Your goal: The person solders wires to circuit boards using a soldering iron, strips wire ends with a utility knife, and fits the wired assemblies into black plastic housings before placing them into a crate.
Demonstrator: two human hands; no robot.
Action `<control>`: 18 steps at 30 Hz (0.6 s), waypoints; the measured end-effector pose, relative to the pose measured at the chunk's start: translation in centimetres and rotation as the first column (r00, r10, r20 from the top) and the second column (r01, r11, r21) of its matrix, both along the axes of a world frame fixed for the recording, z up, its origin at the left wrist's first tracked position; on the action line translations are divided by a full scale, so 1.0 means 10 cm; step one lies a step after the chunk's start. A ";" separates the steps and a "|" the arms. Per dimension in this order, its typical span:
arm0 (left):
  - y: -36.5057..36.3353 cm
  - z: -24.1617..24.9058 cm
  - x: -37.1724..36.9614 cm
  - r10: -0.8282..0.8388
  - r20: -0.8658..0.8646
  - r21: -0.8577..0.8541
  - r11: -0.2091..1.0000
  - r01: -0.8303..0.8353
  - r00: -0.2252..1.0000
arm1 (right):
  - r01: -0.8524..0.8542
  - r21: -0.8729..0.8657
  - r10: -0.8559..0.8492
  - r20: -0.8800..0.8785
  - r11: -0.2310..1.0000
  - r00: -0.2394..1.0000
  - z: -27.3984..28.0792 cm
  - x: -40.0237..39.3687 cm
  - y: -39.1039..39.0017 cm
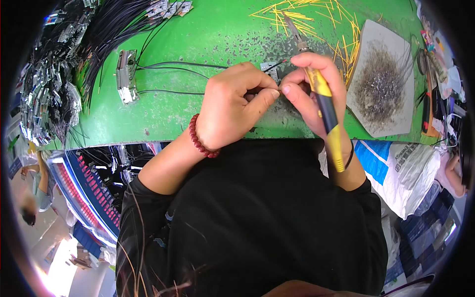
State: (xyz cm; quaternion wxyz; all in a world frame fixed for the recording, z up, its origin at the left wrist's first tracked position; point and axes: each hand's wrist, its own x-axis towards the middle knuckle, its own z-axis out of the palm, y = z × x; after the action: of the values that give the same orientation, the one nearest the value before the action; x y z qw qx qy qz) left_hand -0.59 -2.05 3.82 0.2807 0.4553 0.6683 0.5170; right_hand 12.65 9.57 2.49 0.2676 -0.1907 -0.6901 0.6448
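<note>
My left hand point(237, 101), a red bead bracelet at its wrist, is closed on thin black wires point(175, 92) that run left to a silver metal-cased part point(127, 76). In my right hand point(316, 86) a soldering iron point(326, 106) with a yellow and black handle is held, its metal tip pointing up and away. The thumbs and fingertips of both hands meet at a wire end, mostly hidden by the fingers. Just beyond them a small pale circuit board point(270, 70) lies on the green table point(173, 116), and a dark wire end crosses it.
Yellow thin sticks point(302, 20) lie scattered at the back. A grey board point(381, 89) with a blackened, solder-spattered middle stands at the right. Silver parts point(47, 104) and a bundle of black wires point(106, 32) fill the left side. Other people are at both edges.
</note>
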 end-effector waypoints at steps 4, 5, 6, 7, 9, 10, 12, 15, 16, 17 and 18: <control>0.02 -0.03 0.00 0.008 -0.196 -0.001 1.000 -0.008 0.980 | 0.115 0.258 -0.111 -0.030 0.959 0.993 -0.10 0.03 0.00; 0.03 -0.06 0.00 0.032 -0.287 0.027 0.999 -0.026 0.957 | 0.208 0.147 -0.199 -0.079 0.967 0.977 -0.10 0.04 -0.01; 0.05 -0.08 0.00 0.029 -0.286 0.024 0.999 -0.023 0.958 | 0.270 0.076 -0.255 -0.166 0.960 0.952 -0.09 0.04 0.02; 0.07 -0.11 -0.01 0.039 -0.395 0.060 0.998 -0.016 0.918 | 0.279 0.076 -0.271 -0.105 0.957 0.957 -0.02 0.12 0.05; 0.09 -0.18 -0.01 0.044 -0.497 0.088 0.996 0.000 0.867 | 0.198 0.161 -0.196 -0.029 0.967 0.980 0.02 0.33 0.12; 0.11 -0.21 0.00 0.057 -0.556 0.084 0.996 -0.012 0.829 | 0.185 0.127 -0.195 0.075 0.975 0.978 0.07 0.42 0.11; 0.16 -0.23 0.02 0.063 -0.608 0.087 0.996 -0.013 0.792 | 0.216 0.117 -0.225 0.071 0.969 0.972 0.07 0.61 0.15; 0.19 -0.20 0.03 0.044 -0.653 0.019 0.999 -0.042 0.756 | 0.534 0.081 -0.533 -0.026 0.842 0.845 0.00 0.91 0.20; 0.20 -0.20 0.04 0.043 -0.663 0.014 0.999 -0.044 0.748 | 0.504 0.087 -0.499 -0.079 0.859 0.863 -0.04 1.13 0.28; 0.21 -0.21 0.04 0.042 -0.671 0.015 0.999 -0.044 0.740 | 0.542 0.104 -0.535 -0.084 0.834 0.840 -0.03 1.25 0.32; 0.23 -0.21 0.04 0.032 -0.681 0.018 0.999 -0.027 0.731 | 0.580 0.124 -0.573 -0.090 0.805 0.815 -0.01 1.37 0.36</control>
State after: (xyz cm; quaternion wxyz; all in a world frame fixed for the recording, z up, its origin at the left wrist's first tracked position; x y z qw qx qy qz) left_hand -0.22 0.25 1.70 0.0065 0.6032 0.7301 0.3211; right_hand 26.38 13.13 2.39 0.4804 -0.3556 -0.6380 0.4855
